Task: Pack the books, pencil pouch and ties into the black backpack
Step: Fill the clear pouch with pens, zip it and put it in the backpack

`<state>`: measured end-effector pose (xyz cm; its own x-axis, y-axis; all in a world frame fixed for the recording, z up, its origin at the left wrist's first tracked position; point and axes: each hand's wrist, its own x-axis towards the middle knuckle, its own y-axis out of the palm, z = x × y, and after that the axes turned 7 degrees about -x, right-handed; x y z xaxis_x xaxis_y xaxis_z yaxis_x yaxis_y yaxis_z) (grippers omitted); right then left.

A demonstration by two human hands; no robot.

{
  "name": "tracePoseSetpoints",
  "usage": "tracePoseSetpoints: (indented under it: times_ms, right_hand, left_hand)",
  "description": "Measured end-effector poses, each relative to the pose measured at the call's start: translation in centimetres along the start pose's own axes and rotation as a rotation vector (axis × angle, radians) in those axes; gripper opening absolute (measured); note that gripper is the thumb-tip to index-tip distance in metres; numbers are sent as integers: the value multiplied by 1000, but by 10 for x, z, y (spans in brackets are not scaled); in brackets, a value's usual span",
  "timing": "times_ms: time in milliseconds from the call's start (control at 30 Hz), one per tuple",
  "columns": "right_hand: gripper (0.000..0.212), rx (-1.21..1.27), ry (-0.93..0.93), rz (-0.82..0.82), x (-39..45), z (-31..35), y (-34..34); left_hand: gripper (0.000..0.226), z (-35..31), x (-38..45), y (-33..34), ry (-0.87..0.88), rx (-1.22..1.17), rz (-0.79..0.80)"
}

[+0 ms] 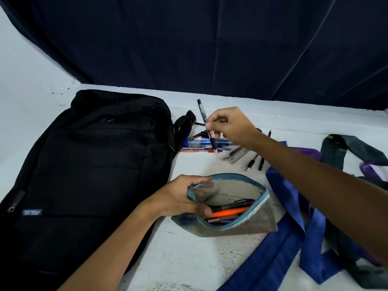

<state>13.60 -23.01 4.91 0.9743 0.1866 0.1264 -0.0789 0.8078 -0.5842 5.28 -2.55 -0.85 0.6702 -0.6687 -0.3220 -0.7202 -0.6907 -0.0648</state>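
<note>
- Black fabric backpack (pixel 90 164) flat along the left side of the white bench (pixel 189 259), small logo patch near its front-left corner, zips closed as far as visible.
- Clear plastic pencil pouch with teal zip edging (pixel 228 206) near the bench's front middle, just beside the backpack's right edge, mouth wide open; orange, black and purple pens inside.
- Left hand (pixel 184 196) gripping the pouch's left end, fingers curled over the rim, thumb beneath.
- Right hand (pixel 228 127) raised above the loose pens, pinching a black-capped clear pen (pixel 206 126), tilted, tip downward.
- Loose blue and red pens (pixel 205 144) lying in a row behind the pouch, touching the backpack's strap.
- Short metal ruler (pixel 238 157) and two black pens (pixel 256 161) toward the right.
- Blue fabric tie (pixel 281 234) sprawled along the front-right edge; dark green striped tie (pixel 340 152) and purple tie (pixel 308 154) at the far right.
</note>
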Motion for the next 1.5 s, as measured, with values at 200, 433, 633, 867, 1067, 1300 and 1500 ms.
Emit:
tracePoseSetpoints:
  times_ms: [200, 433, 633, 867, 1067, 1300, 1500]
  right_hand:
    - [5, -94, -16, 535, -45, 26, -27]
    - [10, -657, -38, 794, -68, 15, 0]
    - [17, -570, 25, 376, -38, 0, -31]
    - [47, -828, 60, 382, -16, -74, -34]
    - [43, -840, 7, 409, -10, -90, -21]
    - [29, -831, -58, 415, -5, -91, -19]
    - [9, -406, -30, 120, -5, -50, -37]
  left_hand:
    - [115, 1, 1, 0, 55, 2, -25]
    - [82, 0, 1, 0, 75, -14, -12]
    - [103, 0, 1, -1, 54, 12, -24]
    - [121, 6, 3, -3, 12, 24, -30]
    - [119, 6, 4, -4, 4, 38, -35]
    - [124, 6, 3, -4, -6, 66, -40]
    - [124, 5, 2, -4, 3, 77, -32]
